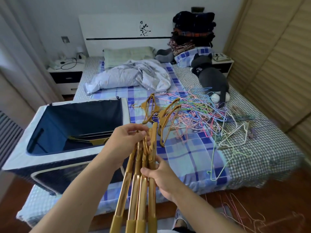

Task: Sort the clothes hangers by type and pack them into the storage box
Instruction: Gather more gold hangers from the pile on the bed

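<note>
- Your left hand (130,140) curls round the hook end of the gold hangers (138,185).
- Your right hand (159,176) pinches their shafts; they are shiny and bundled.

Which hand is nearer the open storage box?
Left. The left hand grips the gold hangers right beside the storage box; the right hand holds them further from it.
</note>
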A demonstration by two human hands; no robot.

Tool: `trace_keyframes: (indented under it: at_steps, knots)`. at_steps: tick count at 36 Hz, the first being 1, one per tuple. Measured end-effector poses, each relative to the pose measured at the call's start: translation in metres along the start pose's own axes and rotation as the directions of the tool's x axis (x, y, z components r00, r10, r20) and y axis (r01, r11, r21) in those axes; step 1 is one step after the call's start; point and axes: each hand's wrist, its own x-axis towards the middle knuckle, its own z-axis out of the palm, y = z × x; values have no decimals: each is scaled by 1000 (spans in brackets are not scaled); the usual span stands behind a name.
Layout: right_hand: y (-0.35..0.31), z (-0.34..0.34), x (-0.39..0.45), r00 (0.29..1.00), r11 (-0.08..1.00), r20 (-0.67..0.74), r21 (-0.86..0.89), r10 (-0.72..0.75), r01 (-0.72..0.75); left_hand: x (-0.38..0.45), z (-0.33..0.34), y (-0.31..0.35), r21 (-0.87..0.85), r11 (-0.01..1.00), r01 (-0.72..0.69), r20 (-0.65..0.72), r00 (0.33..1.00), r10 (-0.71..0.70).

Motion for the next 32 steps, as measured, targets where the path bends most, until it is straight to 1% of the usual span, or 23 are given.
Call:
trace_keyframes:
  at_steps: [4,9,16,19,24,29,32]
  knots:
    - [-1,-1,2,1000,998,13,-66,8,-7,-3,-3,2,86,996,-18,1,1000,18]
    - [-5,-3,5,1000,995,9,-104,3,-2,-2,-1,1,172,980,-99,8,995,99]
    - [-11,-9,7,999,981,5,-191,44,-43,0,-8,5,232,968,-90,37,996,84]
    - [-15,-11,4,999,979,-3,-199,46,-45,1,-6,5,256,962,-96,48,995,87]
    - [-24,-15,-1,999,984,-34,-179,14,-20,1,2,8,221,967,-125,43,992,119]
    - [-29,-13,-5,995,990,-97,-140,8,-21,-2,4,11,70,990,-125,70,990,121]
    - [-35,-11,-10,992,992,-124,-127,6,-22,-6,3,17,18,990,-138,78,988,137]
